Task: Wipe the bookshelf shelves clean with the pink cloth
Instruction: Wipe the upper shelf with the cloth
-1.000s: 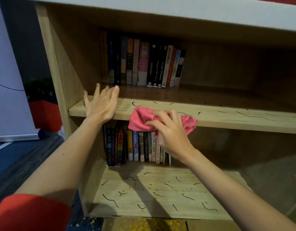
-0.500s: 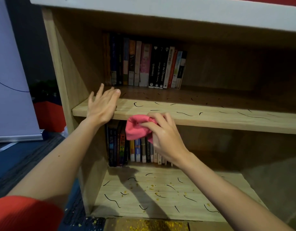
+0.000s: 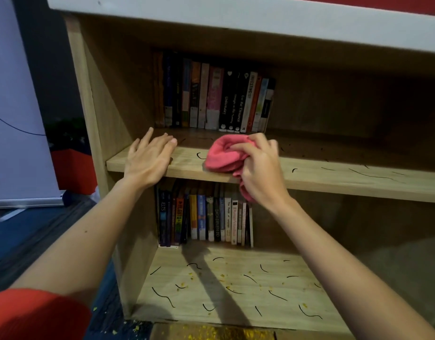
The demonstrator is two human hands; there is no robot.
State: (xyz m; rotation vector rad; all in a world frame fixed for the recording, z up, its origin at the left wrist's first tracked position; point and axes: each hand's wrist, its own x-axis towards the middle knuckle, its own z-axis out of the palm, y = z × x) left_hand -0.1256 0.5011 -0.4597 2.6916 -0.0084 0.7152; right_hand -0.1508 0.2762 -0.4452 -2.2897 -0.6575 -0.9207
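Observation:
My right hand (image 3: 259, 169) grips a bunched pink cloth (image 3: 222, 155) that rests on the front part of the upper wooden shelf (image 3: 334, 175); a tail of cloth hangs below the shelf edge under my palm. My left hand (image 3: 149, 159) lies flat with fingers spread on the shelf's left end, a little left of the cloth. Black squiggly marks dot the upper shelf to the right of the cloth. The lower shelf (image 3: 236, 285) carries black squiggles and yellow crumbs.
A row of upright books (image 3: 216, 99) stands at the back of the upper shelf, another row of books (image 3: 204, 214) on the lower one. The bookcase's left side panel (image 3: 89, 101) rises beside my left hand. Yellow crumbs lie on the floor (image 3: 211, 333) in front.
My right hand lifted the cloth from below the shelf's front edge up onto the shelf surface and bunched it tighter. My left hand stayed on the shelf's left end.

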